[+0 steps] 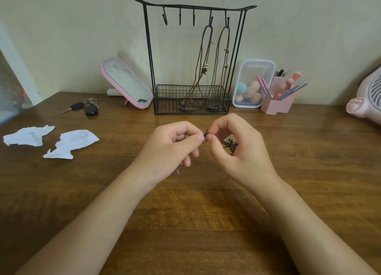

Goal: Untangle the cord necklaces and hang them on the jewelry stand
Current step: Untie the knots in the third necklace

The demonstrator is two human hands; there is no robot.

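A black wire jewelry stand with several hooks and a mesh basket stands at the back of the wooden table. Two brown cord necklaces hang from its two right hooks, with their ends down in the basket. In front of the stand, my left hand and my right hand meet fingertip to fingertip. Both pinch a small black knot of a dark cord necklace. A bunched part of that necklace with beads lies inside my right hand's curled fingers.
A pink tilted mirror and keys lie left of the stand. Two crumpled white tissues rest at the left. A clear box of sponges, a pink brush holder and a pink fan stand at the right.
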